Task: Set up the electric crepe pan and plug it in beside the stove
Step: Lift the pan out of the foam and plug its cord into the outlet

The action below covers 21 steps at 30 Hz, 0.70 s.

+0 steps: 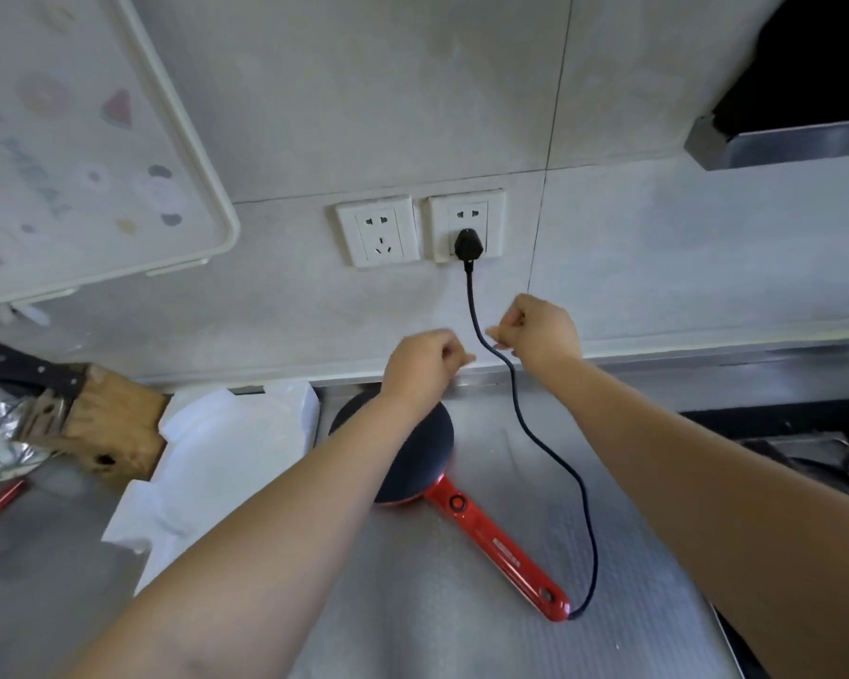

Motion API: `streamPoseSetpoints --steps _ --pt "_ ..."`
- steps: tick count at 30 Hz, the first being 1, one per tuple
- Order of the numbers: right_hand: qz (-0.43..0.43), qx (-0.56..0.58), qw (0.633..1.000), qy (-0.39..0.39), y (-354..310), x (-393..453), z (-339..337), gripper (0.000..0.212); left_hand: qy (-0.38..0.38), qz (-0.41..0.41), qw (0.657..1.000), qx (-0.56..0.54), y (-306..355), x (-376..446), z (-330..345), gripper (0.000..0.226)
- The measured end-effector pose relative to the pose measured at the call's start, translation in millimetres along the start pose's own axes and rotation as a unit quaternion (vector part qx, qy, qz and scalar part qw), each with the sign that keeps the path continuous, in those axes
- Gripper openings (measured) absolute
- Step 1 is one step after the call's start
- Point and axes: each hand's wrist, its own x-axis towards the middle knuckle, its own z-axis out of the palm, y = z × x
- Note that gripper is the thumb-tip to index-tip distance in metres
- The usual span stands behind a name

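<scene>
One knife block [100, 423] beside white packaging [226, 463]

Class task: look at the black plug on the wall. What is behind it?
The black plug sits in the right wall socket; the socket's two upper slots show above it. The lower holes and the plug's pins are covered.

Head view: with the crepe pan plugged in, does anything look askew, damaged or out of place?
Nothing looks damaged or spilled. The black plug sits in the right wall outlet, and its cord runs slack to the red handle of the crepe pan. White packaging lies beside it.
</scene>
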Motion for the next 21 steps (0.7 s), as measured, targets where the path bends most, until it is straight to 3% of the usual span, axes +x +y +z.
streamPoseSetpoints --steps 3,7,9,11,13,16,21 --pt "0.046 0.004 0.998 -0.036 52.2 -40.9 8.0 0.016 -0.115 0.0 0.986 0.122 -32.2 -56.0 29.2 0.012" --pt "0.082 -0.038 0.993 -0.075 103.1 -84.6 11.2 0.009 -0.238 0.03 0.937 0.253 -45.3 -113.6 62.0 0.05" --pt "0.082 -0.097 0.989 -0.075 116.2 -103.3 11.6 0.018 -0.271 0.066 0.905 0.322 -46.6 -133.2 77.8 0.068" --pt "0.106 -0.161 0.979 -0.074 126.9 -121.4 14.0 0.041 -0.278 0.079 0.88 0.377 -42.6 -147.0 89.0 0.075" --pt "0.166 -0.204 0.961 -0.088 134.6 -135.2 19.5 0.053 -0.276 0.082 0.869 0.402 -36.8 -153.6 95.9 0.067" --pt "0.231 -0.236 0.933 -0.144 150.9 -148.3 30.9 0.052 -0.255 0.097 0.856 0.44 -30.6 -155.7 105.8 0.048" --pt "0.227 -0.225 0.937 -0.142 173.9 -140.0 42.6 0.038 -0.262 0.127 0.832 0.473 -34.9 -140.0 116.3 0.039"
